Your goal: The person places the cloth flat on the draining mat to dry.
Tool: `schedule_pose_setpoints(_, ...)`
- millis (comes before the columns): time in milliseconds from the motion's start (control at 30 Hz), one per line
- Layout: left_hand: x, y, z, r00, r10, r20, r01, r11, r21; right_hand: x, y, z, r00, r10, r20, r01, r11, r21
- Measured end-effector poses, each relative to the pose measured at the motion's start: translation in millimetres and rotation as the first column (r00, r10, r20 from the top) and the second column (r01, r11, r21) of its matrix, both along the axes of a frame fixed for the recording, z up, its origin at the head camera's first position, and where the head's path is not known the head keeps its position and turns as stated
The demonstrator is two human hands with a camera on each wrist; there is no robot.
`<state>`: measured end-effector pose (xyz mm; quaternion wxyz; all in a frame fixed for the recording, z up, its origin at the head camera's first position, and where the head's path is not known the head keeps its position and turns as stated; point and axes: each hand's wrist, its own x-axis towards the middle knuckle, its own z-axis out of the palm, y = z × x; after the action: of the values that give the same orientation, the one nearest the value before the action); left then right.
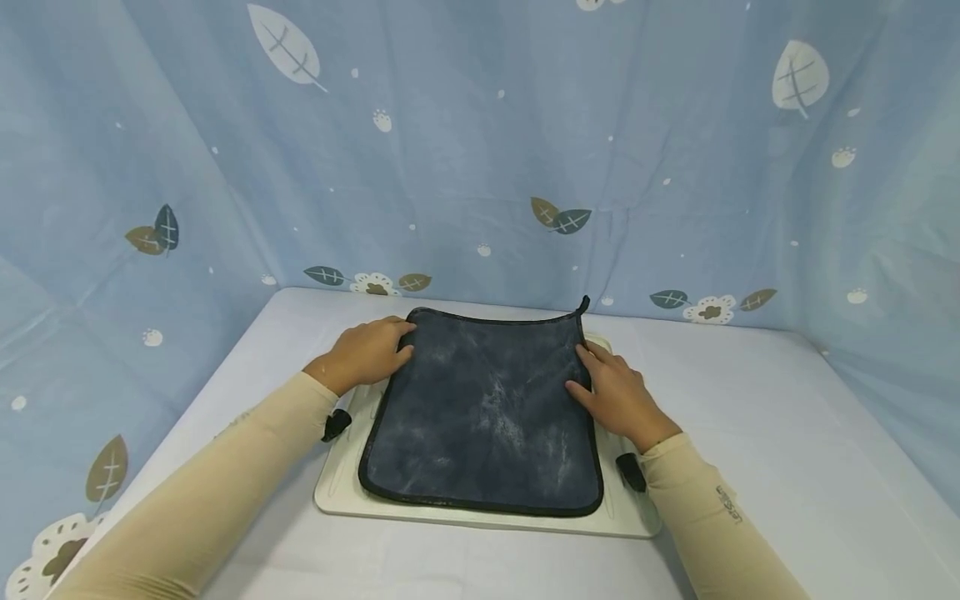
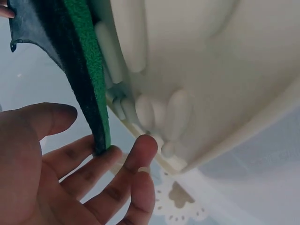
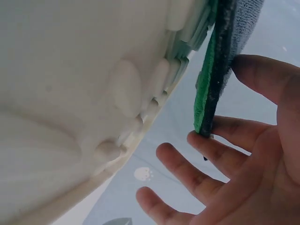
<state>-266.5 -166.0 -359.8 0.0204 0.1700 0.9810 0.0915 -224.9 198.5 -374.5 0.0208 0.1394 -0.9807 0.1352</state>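
Note:
A dark blue-grey cloth (image 1: 487, 408) with a black border, pale smudges and a corner loop lies over a cream plastic board (image 1: 480, 518). Its underside shows green (image 2: 86, 51) in the wrist views. At the cloth's upper left edge, my left hand (image 1: 365, 354) holds the border between thumb and fingers. My right hand (image 1: 618, 392) grips the right edge, thumb on the dark face and fingers at the border. In both wrist views the cloth edge stands away from the board's raised bumps (image 3: 126, 89). Some left fingertips are hidden in the head view.
Black tabs (image 1: 337, 425) stick out at the board's left and right sides. Board and cloth sit on a white-covered table (image 1: 750, 433). A blue curtain (image 1: 480, 150) with leaf and flower prints hangs behind and at both sides.

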Motion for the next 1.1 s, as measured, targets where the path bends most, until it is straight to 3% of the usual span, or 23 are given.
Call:
schedule_pose_setpoints(300, -3.7, 0, -5.5, 0.999, -0.007, 0.036, 0.009, 0.998, -0.066, -1.3, 1, -3.7, 0.998, 0.021, 0.057, -0.023, 0.999, 0.036)
schedule_pose_setpoints(500, 3.0, 1, -3.3, 1.000, 0.001, 0.029, 0.001, 0.997, -0.071, 1.2, 0, -1.9, 0.999, 0.034, 0.037, -0.036, 0.998, 0.056)
schedule_pose_setpoints(700, 19.2, 2, 1.2, 0.999, -0.015, -0.047, 0.011, 0.997, -0.081, 6.1, -3, 1.0, 0.999, 0.047, 0.010, -0.047, 0.998, 0.052)
schedule_pose_setpoints(867, 38.8, 5, 3.8, 0.990, -0.068, -0.128, 0.061, 0.997, -0.056, 9.7, -8, 1.4, 0.996, 0.082, -0.031, -0.081, 0.996, 0.046)
schedule_pose_setpoints(1100, 68.8, 9, 8.5, 0.979, -0.146, -0.144, 0.145, 0.989, -0.017, 17.8, -20, 3.3, 0.987, 0.138, -0.084, -0.134, 0.990, 0.052)
